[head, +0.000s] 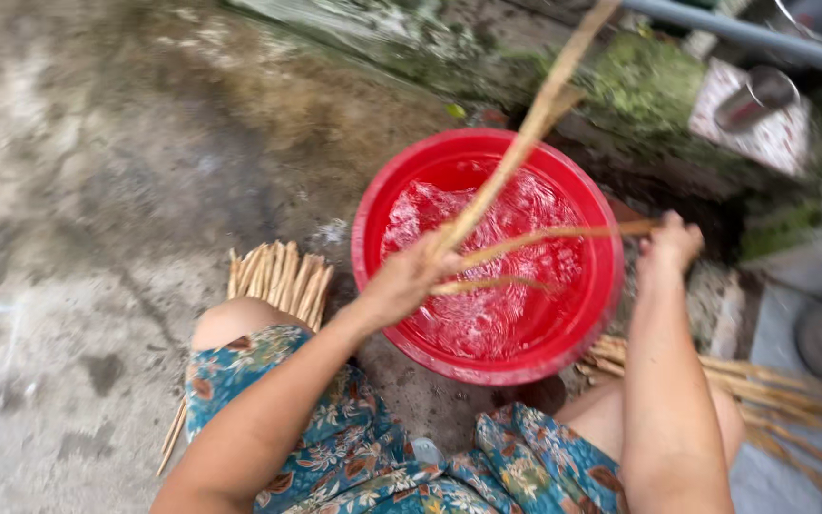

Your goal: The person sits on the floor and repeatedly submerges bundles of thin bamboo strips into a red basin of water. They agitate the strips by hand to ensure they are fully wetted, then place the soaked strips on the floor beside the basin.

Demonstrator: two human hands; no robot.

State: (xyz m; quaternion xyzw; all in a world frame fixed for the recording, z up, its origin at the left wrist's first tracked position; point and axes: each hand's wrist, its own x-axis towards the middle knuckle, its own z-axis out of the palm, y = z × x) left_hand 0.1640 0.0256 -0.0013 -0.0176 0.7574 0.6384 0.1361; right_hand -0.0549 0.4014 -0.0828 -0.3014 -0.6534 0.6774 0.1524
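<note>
A red basin [373, 205] full of rippling water stands on the wet ground between my knees. My left hand [409, 276] is closed around several long tan sticks [525, 138] over the basin's near side; one rises steeply toward the upper right, the others lie across the water. At the basin's right rim, my right hand [670, 243] grips the far end of a stick [563, 233] that lies level over the water.
One bundle of tan sticks [278, 276] lies on the ground left of the basin by my left knee, another pile [763, 390] to the right. A metal cup [755, 97] sits on a patterned tile at upper right, beside mossy stone [644, 81] and a grey pipe [744, 33].
</note>
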